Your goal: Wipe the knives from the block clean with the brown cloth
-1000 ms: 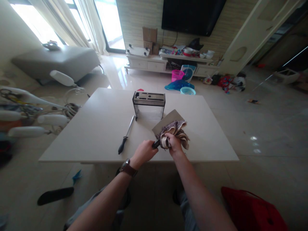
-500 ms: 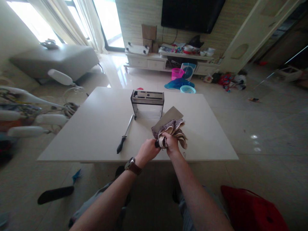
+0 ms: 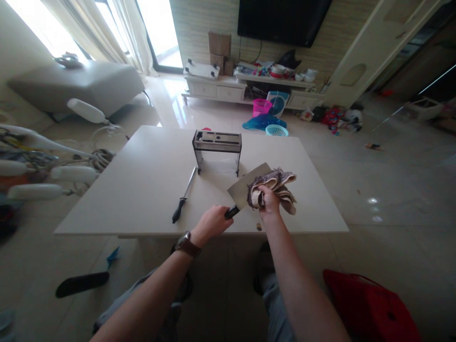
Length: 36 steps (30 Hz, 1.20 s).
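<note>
My left hand is closed round the black handle of a cleaver, whose broad grey blade points up and to the right over the white table. My right hand grips a bunched brown and beige cloth, pressed against the right side of the blade near its far end. A watch sits on my left wrist. A sharpening steel with a black handle lies on the table left of my hands. A metal knife rack stands behind it, its slots showing nothing in them.
White-handled equipment and cables crowd the left side. A grey couch stands at the back left. A TV cabinet, baskets and toys lie beyond the table. A red bag rests on the floor at my right, a black slipper at my left.
My right hand has slid the cloth along the blade from near the handle to the far end. The left hand has kept hold of the handle.
</note>
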### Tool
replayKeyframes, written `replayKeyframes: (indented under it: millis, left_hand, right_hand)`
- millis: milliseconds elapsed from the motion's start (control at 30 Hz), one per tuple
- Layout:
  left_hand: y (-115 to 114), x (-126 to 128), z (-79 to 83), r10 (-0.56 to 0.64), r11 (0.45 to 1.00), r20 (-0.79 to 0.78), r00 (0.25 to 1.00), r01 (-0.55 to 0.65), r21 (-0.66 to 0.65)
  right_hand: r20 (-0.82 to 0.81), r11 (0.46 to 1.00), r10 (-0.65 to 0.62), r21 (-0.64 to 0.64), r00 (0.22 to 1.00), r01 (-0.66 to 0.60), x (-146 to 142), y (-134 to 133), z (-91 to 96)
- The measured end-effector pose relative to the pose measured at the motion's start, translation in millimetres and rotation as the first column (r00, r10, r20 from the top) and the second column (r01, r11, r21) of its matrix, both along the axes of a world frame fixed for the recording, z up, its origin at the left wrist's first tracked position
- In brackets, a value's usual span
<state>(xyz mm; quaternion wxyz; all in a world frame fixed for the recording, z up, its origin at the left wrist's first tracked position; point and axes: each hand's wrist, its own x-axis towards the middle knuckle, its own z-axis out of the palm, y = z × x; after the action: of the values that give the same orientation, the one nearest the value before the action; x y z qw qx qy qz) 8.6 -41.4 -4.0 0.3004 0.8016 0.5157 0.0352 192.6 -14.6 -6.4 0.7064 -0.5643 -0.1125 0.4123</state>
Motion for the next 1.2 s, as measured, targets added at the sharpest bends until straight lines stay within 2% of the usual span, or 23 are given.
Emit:
replayKeyframes:
  millis: [100,133,200,333,567,700,767,967,1200]
  left_hand:
    - [0,1,-2.5,0.007,1.0,0.006,1.0,-0.007,-0.011]
    - [0,3,-3.0,0.026,1.0,0.015,1.0,-0.025,-0.012]
    - [3,6,-3.7,0.071,0.997,0.057,0.996,-0.071,-0.008]
    - [11,8,-4.6,0.126,0.992,0.161,0.979,-0.125,-0.013]
    - [15,6,-11.7,0.126,0.992,0.202,0.971,-0.124,-0.022]
    - [17,2,-9.1,0.094,0.995,0.179,0.979,-0.097,0.003]
    - [19,-1,-5.5,0.083,0.995,0.146,0.986,-0.089,0.035]
    - [14,3,1.2,0.066,0.993,0.009,0.998,-0.067,0.092]
    - [7,17,2.2,0.065,0.994,-0.047,0.997,-0.061,0.086]
  right_hand:
    - [-0.048,0.998,-0.048,-0.053,0.998,0.045,-4,0,-2.9]
    - [-0.058,0.998,-0.03,-0.063,0.998,0.026,-11,-1,-4.7]
    - [-0.052,0.997,0.044,-0.067,0.998,-0.048,-27,-3,-9.1]
    - [0.057,0.976,0.192,-0.114,0.98,-0.184,-54,-6,-16.3]
    - [0.128,0.969,0.202,-0.172,0.971,-0.178,-53,-5,-16.2]
    - [0.175,0.959,0.242,-0.193,0.954,-0.208,-44,-7,-13.6]
    - [0.179,0.964,0.222,-0.187,0.958,-0.188,-40,-7,-11.0]
    - [0.053,0.984,0.145,-0.108,0.988,-0.139,-44,-9,-9.3]
    - [-0.032,0.978,0.144,-0.149,0.989,-0.147,-55,-7,-12.8]
